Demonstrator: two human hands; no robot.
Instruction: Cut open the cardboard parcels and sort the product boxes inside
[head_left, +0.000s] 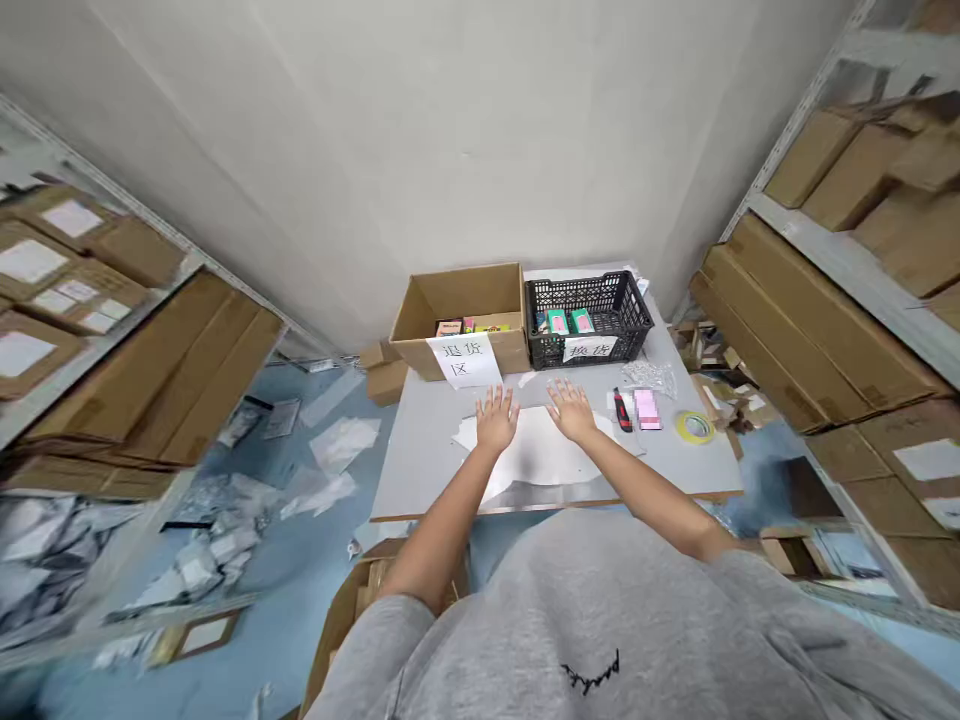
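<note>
My left hand (496, 418) and my right hand (571, 408) rest palm down with fingers spread on a white sheet of paper or film (536, 452), holding nothing. The sheet lies on a grey table (427, 450). Beyond my hands stand an open cardboard box (457, 305) with colourful small packages inside and a black plastic crate (589, 310) with green-and-pink boxes. Paper signs read 退货区 and 换货. Right of my right hand lie a red-and-black utility knife (622, 409), a pink packet (647, 409) and a roll of yellow tape (694, 427).
A clear bag of small items (649, 378) lies behind the knife. Metal shelves (847, 240) stacked with flat cardboard cartons flank both sides. White plastic wrappings (202, 550) litter the blue floor at left. A white wall rises behind the table.
</note>
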